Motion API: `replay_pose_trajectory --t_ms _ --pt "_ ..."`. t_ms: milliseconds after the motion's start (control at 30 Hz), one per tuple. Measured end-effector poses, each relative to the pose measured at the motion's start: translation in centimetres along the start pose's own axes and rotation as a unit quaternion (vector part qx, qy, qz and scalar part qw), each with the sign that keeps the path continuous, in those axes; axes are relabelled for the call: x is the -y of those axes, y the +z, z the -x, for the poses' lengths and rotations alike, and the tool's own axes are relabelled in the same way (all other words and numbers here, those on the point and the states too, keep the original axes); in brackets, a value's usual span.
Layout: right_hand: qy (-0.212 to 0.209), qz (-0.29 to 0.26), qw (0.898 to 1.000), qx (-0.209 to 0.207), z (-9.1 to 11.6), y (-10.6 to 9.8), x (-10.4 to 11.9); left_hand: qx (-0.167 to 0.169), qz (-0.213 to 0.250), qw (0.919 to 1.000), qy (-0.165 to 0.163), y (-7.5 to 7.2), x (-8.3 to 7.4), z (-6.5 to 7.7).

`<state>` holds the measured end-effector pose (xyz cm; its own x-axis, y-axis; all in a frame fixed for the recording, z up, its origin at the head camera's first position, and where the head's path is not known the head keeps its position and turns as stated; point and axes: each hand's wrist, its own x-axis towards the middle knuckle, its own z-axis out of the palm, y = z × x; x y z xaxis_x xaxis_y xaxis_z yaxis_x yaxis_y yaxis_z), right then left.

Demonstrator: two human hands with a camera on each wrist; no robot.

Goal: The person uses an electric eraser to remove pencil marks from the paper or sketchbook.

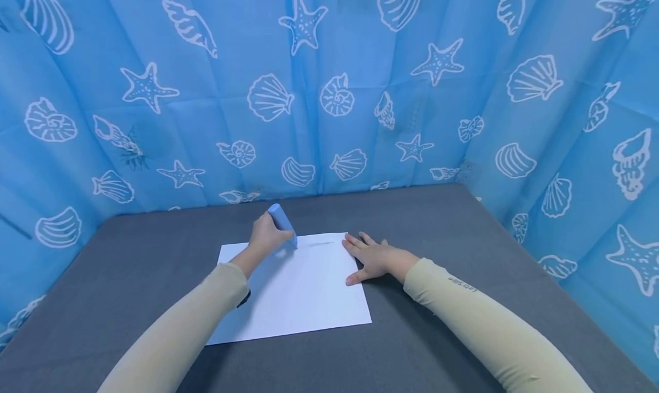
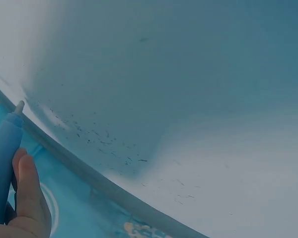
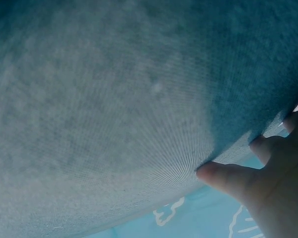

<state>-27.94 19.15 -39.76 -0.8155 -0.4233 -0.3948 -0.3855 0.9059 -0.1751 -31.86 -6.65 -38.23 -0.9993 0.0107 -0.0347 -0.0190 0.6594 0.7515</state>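
Observation:
My left hand (image 1: 265,234) grips a thick blue electric eraser (image 1: 281,218), its body leaning and its narrow tip down at the far part of a white sheet of paper (image 1: 304,296). In the left wrist view, the pale tip (image 2: 20,107) is close over the sheet. Dark crumbs (image 2: 107,141) lie scattered on the paper there. A faint grey line (image 1: 323,243) runs near the sheet's far edge, right of the tip. With fingers spread, my right hand (image 1: 378,259) rests on the paper's right edge; its thumb and fingertips press the sheet.
Under the paper is a table with a dark grey cloth (image 1: 427,227). A blue curtain (image 1: 355,50) with white shells and starfish hangs behind the table and along its right side.

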Motion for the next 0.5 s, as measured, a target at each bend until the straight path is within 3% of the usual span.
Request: replay_pose_trajectory --t_ms 367,500 --pt "0.005 0.006 1.000 0.005 -0.10 0.01 -0.13 -0.006 0.002 0.9999 0.014 0.17 -0.28 -0.12" --pt "0.005 0.005 1.000 0.007 -0.13 0.03 -0.08 0.009 -0.001 0.9999 0.015 0.21 -0.42 0.05"
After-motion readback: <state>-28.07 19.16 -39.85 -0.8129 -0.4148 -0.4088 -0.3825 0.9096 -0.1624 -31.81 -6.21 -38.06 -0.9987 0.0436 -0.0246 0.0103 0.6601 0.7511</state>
